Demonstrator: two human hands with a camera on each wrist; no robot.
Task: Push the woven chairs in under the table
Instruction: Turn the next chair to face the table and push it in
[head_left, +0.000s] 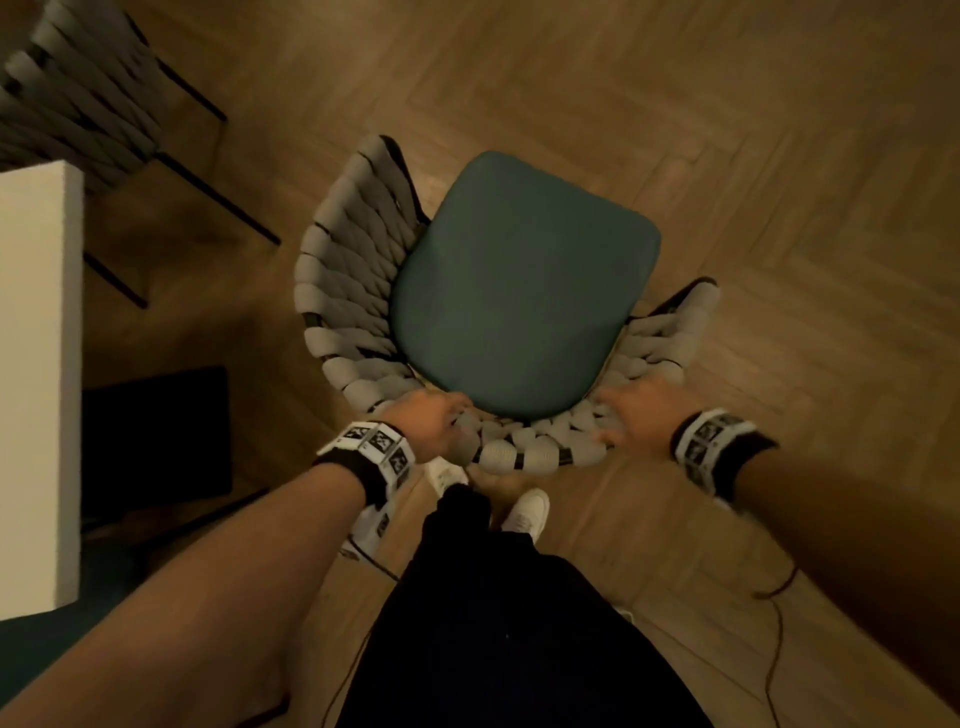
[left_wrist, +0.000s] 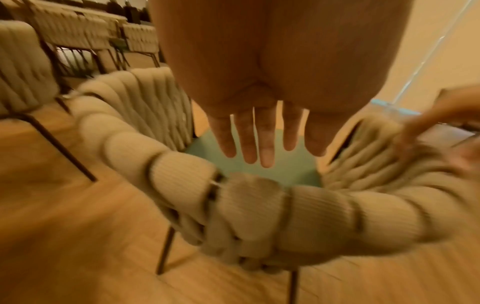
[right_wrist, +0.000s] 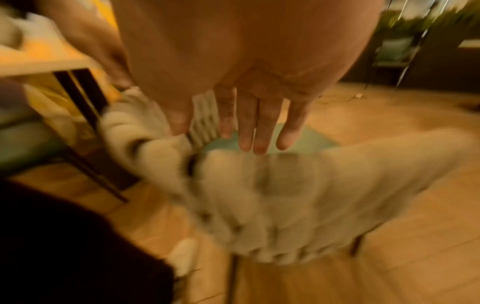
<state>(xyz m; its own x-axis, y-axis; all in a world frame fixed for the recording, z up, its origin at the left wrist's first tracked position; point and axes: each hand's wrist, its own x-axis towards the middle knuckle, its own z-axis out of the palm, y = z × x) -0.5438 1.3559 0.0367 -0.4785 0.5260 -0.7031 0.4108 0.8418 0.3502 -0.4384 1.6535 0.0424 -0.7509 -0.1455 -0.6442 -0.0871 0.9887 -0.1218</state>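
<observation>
A woven chair (head_left: 343, 291) with a thick beige rope back and a teal seat cushion (head_left: 524, 291) stands on the floor in front of me, out from the white table (head_left: 41, 364) at the left. My left hand (head_left: 436, 421) is at the left part of the curved back rim, my right hand (head_left: 634, 410) at the right part. In the left wrist view the left hand (left_wrist: 259, 133) has straight, spread fingers over the back rim (left_wrist: 259, 205). The right hand (right_wrist: 254, 123) also shows straight fingers above the blurred back (right_wrist: 285, 195). Contact with the rope is unclear.
A second woven chair (head_left: 78, 93) stands at the far left beside the table's corner, with more such chairs (left_wrist: 78, 37) in a row behind. A dark mat (head_left: 156, 431) lies under the table edge. My white shoes (head_left: 527, 512) stand just behind the chair on the wooden floor (head_left: 779, 156).
</observation>
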